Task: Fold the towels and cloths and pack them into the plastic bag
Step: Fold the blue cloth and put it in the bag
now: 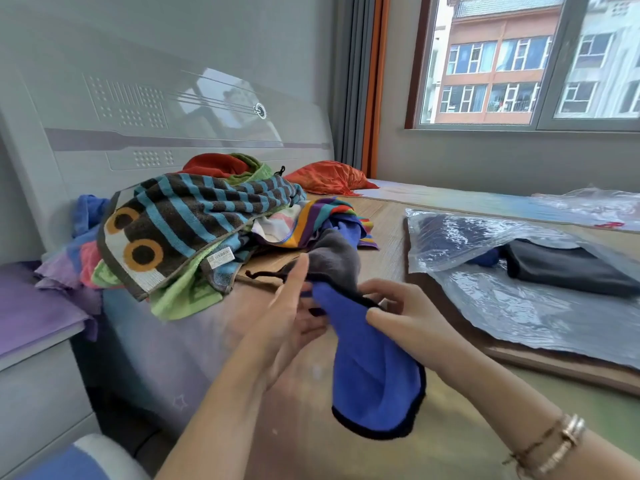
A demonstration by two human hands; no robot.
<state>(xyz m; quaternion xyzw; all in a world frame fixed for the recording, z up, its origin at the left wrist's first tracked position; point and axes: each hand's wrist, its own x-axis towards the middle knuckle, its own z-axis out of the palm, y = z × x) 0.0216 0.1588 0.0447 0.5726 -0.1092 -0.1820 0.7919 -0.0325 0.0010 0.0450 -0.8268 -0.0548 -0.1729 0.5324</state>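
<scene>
Bedroom, hands (343, 317) pinching fuzzy blue cloth (374, 368)

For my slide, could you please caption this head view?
Both hands hold a blue cloth beside a towel pile.

Probably a home bedroom: headboard (166, 109), window (519, 64).

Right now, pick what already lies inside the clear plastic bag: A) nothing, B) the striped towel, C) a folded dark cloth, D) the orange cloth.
C: a folded dark cloth shows through the plastic bag, while the striped towel tops the pile.
</scene>
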